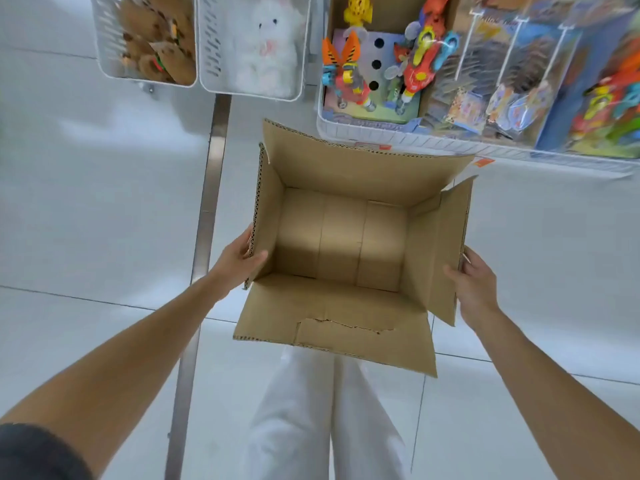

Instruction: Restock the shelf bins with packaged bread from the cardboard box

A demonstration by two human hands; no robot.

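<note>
cardboard box (346, 237) between left hand (239, 263) and right hand (475, 284) | shelf bins (212, 46) behind box

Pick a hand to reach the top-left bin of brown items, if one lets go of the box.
Left, likely: the left hand holds the cardboard box on the side nearer the bin; the right hand holds the opposite flap.

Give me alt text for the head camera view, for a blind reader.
A left hand and right hand grip an open, empty brown cardboard box by its sides, over a tiled floor; white slotted bins beyond hold plush toys.
</note>
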